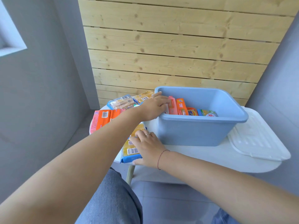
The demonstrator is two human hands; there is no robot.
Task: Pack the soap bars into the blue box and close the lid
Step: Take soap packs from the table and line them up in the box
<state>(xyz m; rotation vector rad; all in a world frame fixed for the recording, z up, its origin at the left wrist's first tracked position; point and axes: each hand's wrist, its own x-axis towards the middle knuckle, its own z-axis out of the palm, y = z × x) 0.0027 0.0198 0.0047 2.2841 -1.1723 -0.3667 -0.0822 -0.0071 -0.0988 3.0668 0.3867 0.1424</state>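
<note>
— Left hand first: where is it?

— It reaches over the near-left rim of the blue box, fingers curled around a pink soap bar that stands on edge inside the box, against the left wall. The grip looks closed on that bar.

— And the right hand?

— That one lies palm down on a yellow soap pack with a blue edge at the front of the white table, just left of the box. Fingers are spread over the pack and the thumb presses its near end; whether it truly grasps or only rests on it, one cannot tell. A ring shows on one finger and a thin red thread circles the wrist.

— What already sits in the box?

— Beside the pink bar stands an orange bar, then more packs in orange, blue and yellow lower down to the right.

— Still outside?

— An orange and pink pack on the left of the table, and two yellow packs behind the left forearm, near the wooden slat wall.

— The lid?

— A white lid lies flat on the table right of the box, touching its base corner. The box stands open.
</note>
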